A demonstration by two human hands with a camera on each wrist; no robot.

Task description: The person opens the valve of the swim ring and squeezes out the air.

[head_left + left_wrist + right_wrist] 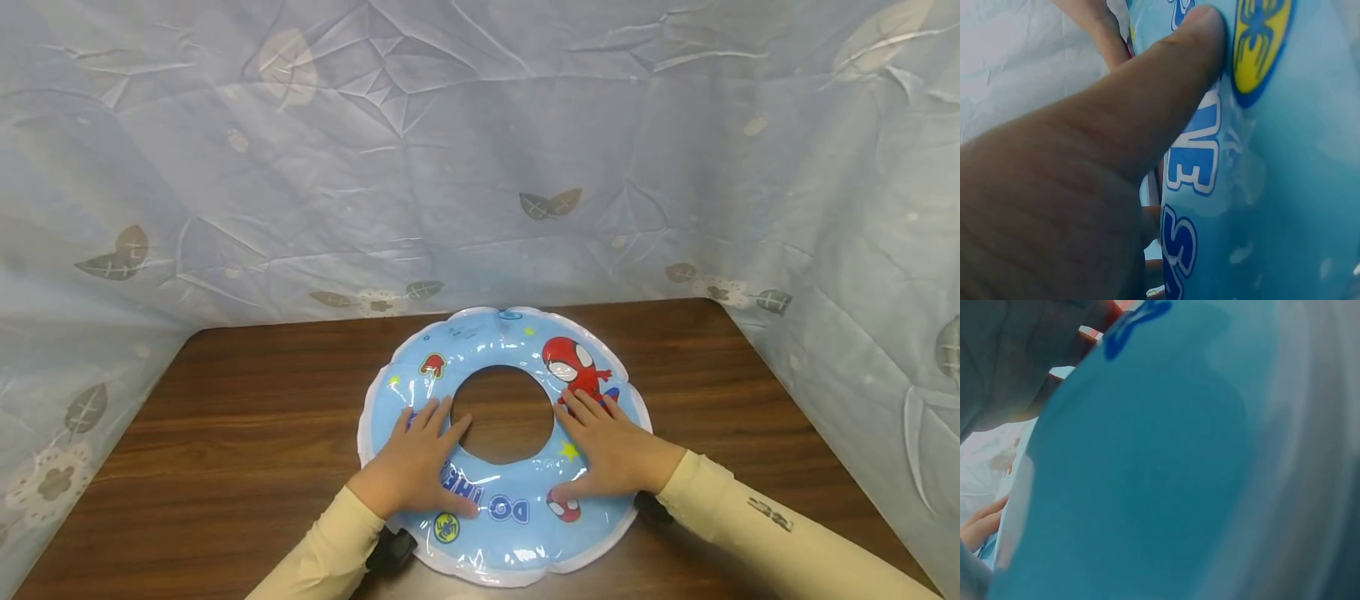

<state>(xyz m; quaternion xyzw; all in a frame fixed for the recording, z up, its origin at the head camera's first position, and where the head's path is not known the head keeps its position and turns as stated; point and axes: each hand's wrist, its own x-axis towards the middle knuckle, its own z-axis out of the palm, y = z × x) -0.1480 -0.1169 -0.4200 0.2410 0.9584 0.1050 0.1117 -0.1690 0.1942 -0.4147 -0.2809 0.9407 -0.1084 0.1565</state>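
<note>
An inflated light-blue swim ring (487, 337) with a whitish edge lies flat on the table, printed with a red cartoon figure (570, 367), stars and blue lettering. On its left side rests my left hand (420, 467), fingers spread, with the thumb over the lettering. My right hand (611, 446) lies on the opposite side, its fingers reaching onto the cartoon figure. In the left wrist view the left thumb (1179, 62) is stretched along the ring's surface (1297, 187), beside a yellow spider emblem (1260, 47). The ring's blue side (1147, 475) fills most of the right wrist view.
The dark wood-grain table (247, 433) shows around the ring and through its central hole. A pale blue-grey cloth (465, 167) with leaf and flower prints hangs behind the table and along both sides. Dark bands sit at both wrists, beneath cream sleeves (735, 508).
</note>
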